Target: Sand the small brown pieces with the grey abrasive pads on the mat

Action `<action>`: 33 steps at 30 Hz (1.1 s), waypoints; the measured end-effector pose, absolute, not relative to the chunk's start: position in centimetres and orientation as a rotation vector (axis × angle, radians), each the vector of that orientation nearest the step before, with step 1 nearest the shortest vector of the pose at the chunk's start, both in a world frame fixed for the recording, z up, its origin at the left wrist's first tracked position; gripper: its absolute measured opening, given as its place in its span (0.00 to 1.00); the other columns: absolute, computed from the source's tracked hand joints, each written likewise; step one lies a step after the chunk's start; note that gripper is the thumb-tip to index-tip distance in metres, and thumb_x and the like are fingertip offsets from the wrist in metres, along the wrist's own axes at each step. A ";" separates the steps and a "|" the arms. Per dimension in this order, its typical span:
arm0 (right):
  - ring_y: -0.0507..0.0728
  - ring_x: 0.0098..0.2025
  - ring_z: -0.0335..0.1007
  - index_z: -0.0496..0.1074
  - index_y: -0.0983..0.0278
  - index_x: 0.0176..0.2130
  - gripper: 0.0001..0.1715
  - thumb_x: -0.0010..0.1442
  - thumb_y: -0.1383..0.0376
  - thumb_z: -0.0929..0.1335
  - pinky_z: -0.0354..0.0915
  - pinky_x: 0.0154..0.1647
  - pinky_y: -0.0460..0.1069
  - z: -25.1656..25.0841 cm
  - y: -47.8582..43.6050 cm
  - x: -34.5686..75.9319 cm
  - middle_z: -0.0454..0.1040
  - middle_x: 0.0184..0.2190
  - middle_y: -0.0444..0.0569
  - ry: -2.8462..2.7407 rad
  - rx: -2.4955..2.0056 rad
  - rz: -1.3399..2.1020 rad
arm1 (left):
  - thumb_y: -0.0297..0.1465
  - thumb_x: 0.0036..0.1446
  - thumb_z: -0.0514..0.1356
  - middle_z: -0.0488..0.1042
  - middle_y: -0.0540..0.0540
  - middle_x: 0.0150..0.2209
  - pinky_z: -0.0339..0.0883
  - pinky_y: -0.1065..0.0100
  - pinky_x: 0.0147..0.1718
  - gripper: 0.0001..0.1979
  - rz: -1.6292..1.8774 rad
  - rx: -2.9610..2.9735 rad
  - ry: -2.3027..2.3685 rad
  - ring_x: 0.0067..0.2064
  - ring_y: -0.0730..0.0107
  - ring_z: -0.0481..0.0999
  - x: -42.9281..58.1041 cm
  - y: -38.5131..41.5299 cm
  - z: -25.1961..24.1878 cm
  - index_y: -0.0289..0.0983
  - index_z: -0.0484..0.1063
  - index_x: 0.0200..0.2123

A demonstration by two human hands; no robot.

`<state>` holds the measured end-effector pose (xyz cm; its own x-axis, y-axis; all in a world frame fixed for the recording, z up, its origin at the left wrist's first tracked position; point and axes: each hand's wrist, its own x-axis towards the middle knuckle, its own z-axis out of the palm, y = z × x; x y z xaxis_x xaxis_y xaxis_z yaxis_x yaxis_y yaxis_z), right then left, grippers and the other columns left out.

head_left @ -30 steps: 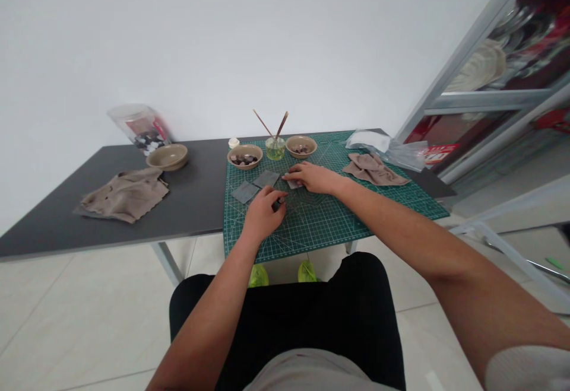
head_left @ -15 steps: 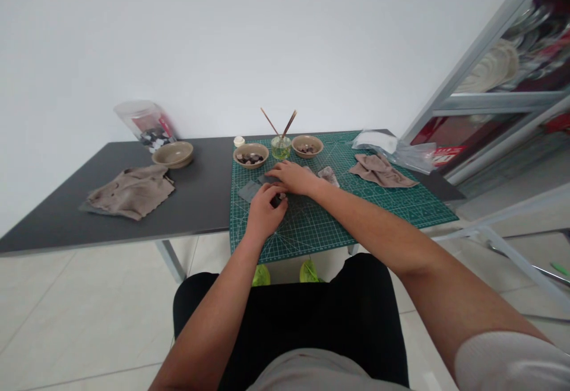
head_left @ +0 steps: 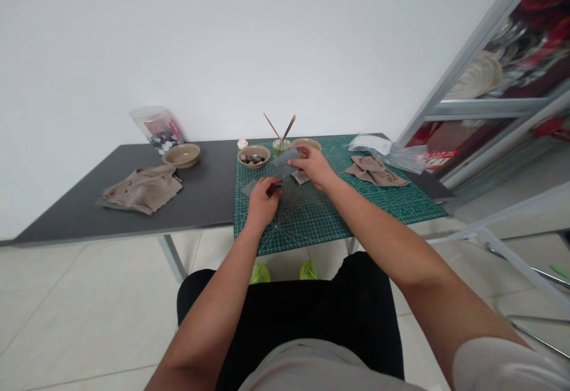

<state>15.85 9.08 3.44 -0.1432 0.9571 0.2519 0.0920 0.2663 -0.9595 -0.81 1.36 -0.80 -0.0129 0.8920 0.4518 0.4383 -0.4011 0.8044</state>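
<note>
Both hands work over the green cutting mat (head_left: 356, 213) in the head view. I see my right hand (head_left: 314, 167) pinching a thin grey square sheet (head_left: 285, 162), flat and matte, lifted off the mat just before the glass of brushes (head_left: 279, 145). My left hand (head_left: 263, 201) is closed on a small dark piece (head_left: 275, 188), too small to make out. Another grey sheet (head_left: 248, 188) lies beside it.
</note>
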 end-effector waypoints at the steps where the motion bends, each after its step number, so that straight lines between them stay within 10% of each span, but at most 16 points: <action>1: 0.54 0.32 0.71 0.72 0.66 0.43 0.20 0.50 0.61 0.72 0.68 0.31 0.48 3.3 8.3 16.6 0.76 0.35 0.48 -1.420 -1.017 1.069 | 0.22 0.50 0.61 0.74 0.48 0.34 0.68 0.66 0.38 0.13 1.396 1.806 1.392 0.35 0.69 0.72 -0.8 1.4 -0.9 0.38 0.76 0.39; 6: 0.56 0.32 0.72 0.73 0.62 0.38 0.13 0.55 0.57 0.69 0.71 0.30 0.50 1.0 3.4 19.3 0.76 0.32 0.45 -1.412 -1.073 0.927 | 0.28 0.51 0.63 0.76 0.48 0.34 0.68 0.64 0.40 0.07 1.410 1.731 1.450 0.35 0.68 0.73 -0.9 1.7 -0.9 0.38 0.78 0.36; 12: 0.61 0.52 0.73 0.77 0.61 0.42 0.14 0.56 0.72 0.67 0.65 0.58 0.58 -0.9 0.1 19.2 0.79 0.46 0.50 -2.100 -1.112 0.520 | 0.32 0.50 0.65 0.79 0.47 0.35 0.69 0.65 0.40 0.10 1.391 1.663 1.349 0.35 0.68 0.76 -0.8 1.8 -1.1 0.37 0.76 0.38; 16: 0.65 0.61 0.66 0.79 0.64 0.42 0.14 0.56 0.61 0.73 0.61 0.63 0.60 -0.7 -0.3 18.8 0.75 0.54 0.57 -2.321 -1.065 0.423 | 0.36 0.49 0.67 0.77 0.49 0.30 0.69 0.67 0.35 0.10 1.373 1.646 1.374 0.32 0.69 0.75 -0.6 1.3 -0.8 0.37 0.74 0.31; 22: 0.63 0.58 0.69 0.78 0.65 0.43 0.11 0.58 0.66 0.72 0.60 0.62 0.59 -0.6 0.4 18.3 0.75 0.53 0.58 -2.163 -1.202 0.470 | 0.33 0.49 0.66 0.78 0.49 0.31 0.70 0.67 0.36 0.08 1.356 1.703 1.318 0.32 0.70 0.75 -0.7 1.2 -0.6 0.38 0.76 0.34; 27: 0.59 0.50 0.74 0.72 0.66 0.53 0.33 0.47 0.73 0.74 0.66 0.55 0.55 -1.3 1.9 17.4 0.77 0.50 0.54 -1.838 -1.233 0.682 | 0.33 0.48 0.66 0.79 0.48 0.33 0.71 0.66 0.37 0.12 1.345 1.712 1.306 0.33 0.69 0.76 -0.8 1.4 -0.9 0.37 0.78 0.38; 33: 0.58 0.40 0.75 0.74 0.66 0.37 0.12 0.48 0.66 0.72 0.70 0.46 0.54 -1.8 3.4 17.2 0.79 0.36 0.50 -1.449 -1.182 0.923 | 0.33 0.51 0.64 0.78 0.47 0.35 0.70 0.65 0.41 0.09 1.354 1.783 1.343 0.37 0.68 0.76 -0.9 1.6 -0.9 0.38 0.79 0.37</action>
